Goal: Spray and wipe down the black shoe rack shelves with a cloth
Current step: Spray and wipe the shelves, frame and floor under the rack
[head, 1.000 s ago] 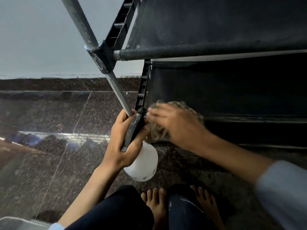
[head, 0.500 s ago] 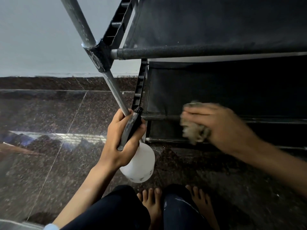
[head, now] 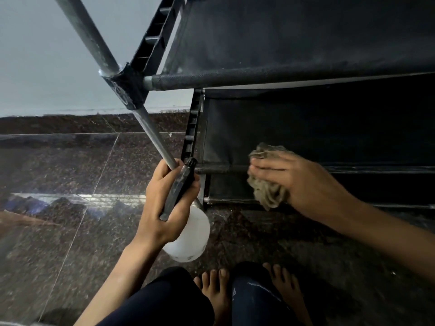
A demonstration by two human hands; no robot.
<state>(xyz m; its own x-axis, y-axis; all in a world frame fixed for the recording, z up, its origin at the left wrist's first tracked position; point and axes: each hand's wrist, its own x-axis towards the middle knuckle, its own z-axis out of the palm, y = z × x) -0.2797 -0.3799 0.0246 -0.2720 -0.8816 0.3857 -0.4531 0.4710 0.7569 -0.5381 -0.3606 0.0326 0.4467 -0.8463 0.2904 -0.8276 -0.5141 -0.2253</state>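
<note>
A dark speckled stone floor [head: 70, 184] fills the near and left parts of the view, glossy with pale reflections, and meets a grey wall [head: 47, 55] at the far left. The black shoe rack [head: 306, 43] stands on the right and far side, its upper fabric shelf stretched behind a cloth-wrapped front bar, and a lower shelf [head: 306, 128] lying in shadow beneath it. A grey metal upright pole [head: 150, 130] slants down from the far left through a black corner joint to the rack's lower left corner. The person's dark-trousered legs [head: 176, 300] and bare feet [head: 216, 290] sit at the near edge, close to the rack's foot. The left hand [head: 164, 198] is wrapped around both the lower end of the pole and the black head of a spray bottle [head: 188, 234], whose white body hangs below the palm, just above the floor. The right hand [head: 303, 182] grasps a bunched tan cloth [head: 268, 189] and presses it against the front bar of the lower shelf, near its left end; the cloth spills over the bar above and below the fingers [head: 266, 165], which lie fairly flat across it.
</note>
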